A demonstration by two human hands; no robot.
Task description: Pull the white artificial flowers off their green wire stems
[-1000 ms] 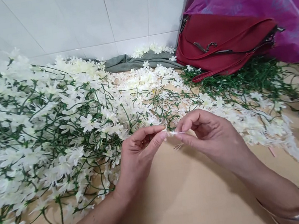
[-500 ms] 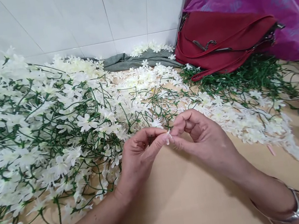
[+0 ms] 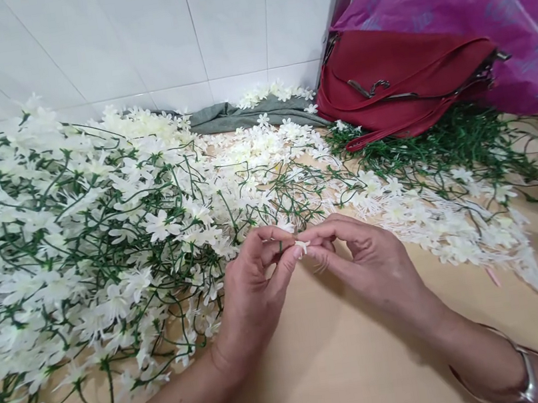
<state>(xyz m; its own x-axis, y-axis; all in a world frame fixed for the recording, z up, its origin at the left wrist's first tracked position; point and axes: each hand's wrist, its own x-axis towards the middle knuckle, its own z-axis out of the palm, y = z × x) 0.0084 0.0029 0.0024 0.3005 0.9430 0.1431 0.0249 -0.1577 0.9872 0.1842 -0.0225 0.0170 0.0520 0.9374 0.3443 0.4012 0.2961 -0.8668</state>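
Head view: I am pinching a small white flower [image 3: 302,248] where my two hands are meeting, over the table [image 3: 299,372] and between the tall heap of white flowers [image 3: 159,226] and the loose white pieces [image 3: 401,208]. My left hand [image 3: 256,287] is holding it narrowly, thumb against forefinger. My right hand [image 3: 376,263] is gripping just as narrowly from the other side, though its fingertips are covering part of the flower, so I cannot tell which bit they are nipping. For this to be going well, I am wanting the left pinch to be the steady one, pressing only enough to be stopping the piece from turning, with the right doing the finer work. I am guessing that thin petals are creasing easily, so a light, even touch is serving me best. Stems in the heap are lying close to my left hand, so I am minding loose ends that could be snagging
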